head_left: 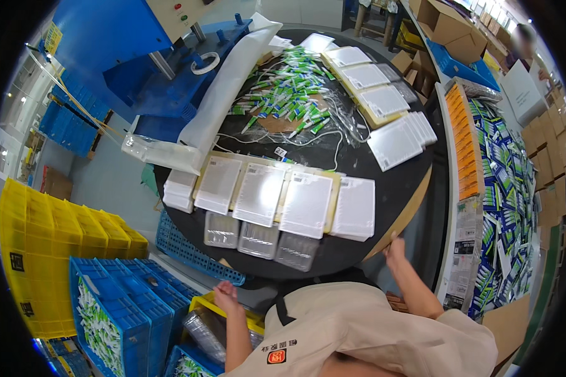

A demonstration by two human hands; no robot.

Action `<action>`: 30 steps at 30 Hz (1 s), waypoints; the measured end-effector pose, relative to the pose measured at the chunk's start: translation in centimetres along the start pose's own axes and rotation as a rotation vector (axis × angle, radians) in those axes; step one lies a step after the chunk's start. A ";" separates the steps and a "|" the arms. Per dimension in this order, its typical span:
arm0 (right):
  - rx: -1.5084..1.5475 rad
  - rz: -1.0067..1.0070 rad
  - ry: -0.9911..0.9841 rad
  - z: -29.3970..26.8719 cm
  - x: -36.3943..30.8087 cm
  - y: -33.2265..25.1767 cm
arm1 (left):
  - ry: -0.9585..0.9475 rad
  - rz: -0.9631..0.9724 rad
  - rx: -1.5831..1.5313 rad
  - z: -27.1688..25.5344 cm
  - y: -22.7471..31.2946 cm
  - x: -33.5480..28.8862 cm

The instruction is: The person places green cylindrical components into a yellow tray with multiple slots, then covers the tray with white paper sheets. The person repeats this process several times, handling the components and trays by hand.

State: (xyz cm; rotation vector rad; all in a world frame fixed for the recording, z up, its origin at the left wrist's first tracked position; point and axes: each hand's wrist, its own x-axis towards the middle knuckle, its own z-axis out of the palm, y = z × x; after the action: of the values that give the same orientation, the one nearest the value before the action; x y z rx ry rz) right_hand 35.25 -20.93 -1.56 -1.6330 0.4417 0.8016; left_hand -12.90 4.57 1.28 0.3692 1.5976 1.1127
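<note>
My left hand point(225, 291) is beside the front edge of the round black table point(358, 160), fingers loosely curled; whether anything is in them is hidden. At the table's right front rim, my right hand point(394, 248) has its fingers closed at the bare wooden edge point(409, 210). In front of me lies a row of white backing cards point(256, 191) in stacks, with clear plastic blister trays point(258, 241) along their near side. Farther back is a heap of small green-and-white tubes point(289, 91) on clear plastic film. More stacks of white cards point(383, 102) line the right side.
A blue machine point(170, 81) stands at the back left. Yellow crates point(50, 239) and blue crates point(122, 301) full of tubes are stacked left. A yellow crate point(201, 303) with clear trays sits beside my left forearm. Packed blister cards point(493, 207) fill a right-hand bench; another person point(538, 69) is beyond.
</note>
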 end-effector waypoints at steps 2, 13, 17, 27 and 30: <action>-0.344 0.179 -0.253 0.6 -6.2 0.6 | 0.003 -0.199 0.000 -1.0 -2.2 0.1; -1.537 -1.508 0.019 3.9 -5.5 -22.4 | -0.237 -0.511 -0.253 5.6 -4.2 -4.0; -1.909 -1.568 -0.388 7.6 -4.0 -19.1 | -0.293 -0.414 -0.307 7.1 -3.5 -4.2; -1.638 -1.996 -0.576 19.8 -12.2 -9.5 | -0.320 -0.188 -0.153 10.0 7.2 15.1; -1.185 -2.066 -0.513 19.6 -13.7 -11.4 | -0.290 -0.209 -0.083 11.2 10.2 19.2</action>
State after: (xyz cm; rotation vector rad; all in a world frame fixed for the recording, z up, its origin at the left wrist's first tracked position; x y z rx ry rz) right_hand 28.45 -1.43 14.98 -1.6703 -2.1507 -0.3564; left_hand -12.81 28.87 -1.41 0.2870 1.2985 0.9172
